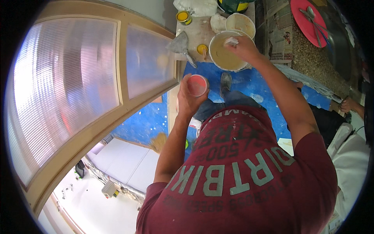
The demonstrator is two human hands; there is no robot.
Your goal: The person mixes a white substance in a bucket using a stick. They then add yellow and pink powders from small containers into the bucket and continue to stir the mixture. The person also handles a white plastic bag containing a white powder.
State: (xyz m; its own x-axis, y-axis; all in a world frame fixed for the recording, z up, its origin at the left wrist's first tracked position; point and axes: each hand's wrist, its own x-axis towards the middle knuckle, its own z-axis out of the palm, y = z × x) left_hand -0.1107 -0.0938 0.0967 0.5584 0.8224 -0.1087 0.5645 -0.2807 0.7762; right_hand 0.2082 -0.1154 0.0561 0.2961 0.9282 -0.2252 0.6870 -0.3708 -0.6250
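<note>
My left hand (186, 98) is wrapped round a small round tub (197, 86) with a pale rim and a pinkish-red inside, held in front of my chest. My right hand (245, 48) reaches over a white bucket (221, 62) of tan, cloudy liquid. Its fingers are closed on a small white piece (231, 41), perhaps a wad of cloth or paper; its kind is too small to tell. A broad scraper (180, 43) lies at the left edge of the work surface, left of the bucket.
A yellow tin (183, 17), a yellow lid (202, 49) and a second bucket (245, 24) surround the bucket. At right, a red plate (302, 19) bears spoons. A ribbed-glass wooden frame (120, 66) stands left. Another person's hand (349, 105) shows at far right.
</note>
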